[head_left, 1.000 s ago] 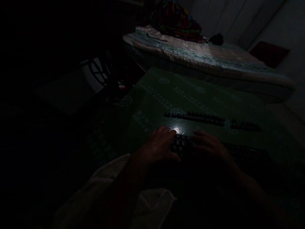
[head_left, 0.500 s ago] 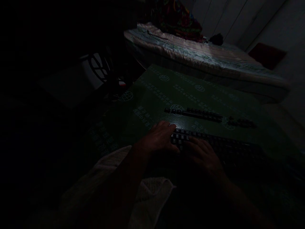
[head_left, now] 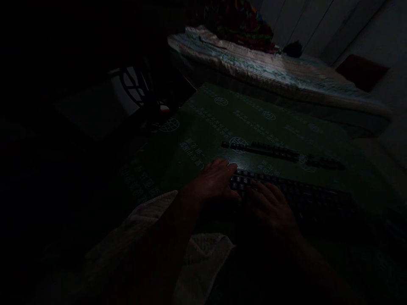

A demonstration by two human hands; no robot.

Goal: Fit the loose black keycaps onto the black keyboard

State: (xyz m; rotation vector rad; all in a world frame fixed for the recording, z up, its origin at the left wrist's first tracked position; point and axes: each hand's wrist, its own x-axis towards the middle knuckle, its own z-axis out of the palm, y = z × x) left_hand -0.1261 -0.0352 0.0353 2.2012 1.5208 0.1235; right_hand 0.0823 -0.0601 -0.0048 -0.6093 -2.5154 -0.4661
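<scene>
You have two hands in view, one left hand point(head_left: 215, 181) and one right hand point(head_left: 270, 205). There is one keyboard point(head_left: 305, 188); its keys are too dark for you to count. Lying apart from it you have one long group of dark keys point(head_left: 276, 153), again too dim to number. You have one worktop point(head_left: 170, 167), with at least six globe emblems point(head_left: 238, 145) readable on it. Count also one mattress point(head_left: 254, 61), one patterned cloth bundle point(head_left: 244, 27), one black bundle point(head_left: 292, 49), one dark red item point(head_left: 362, 72) and one spoked wheel point(head_left: 135, 87). Pale cloth point(head_left: 203, 258) shows in two patches, possibly one piece.
</scene>
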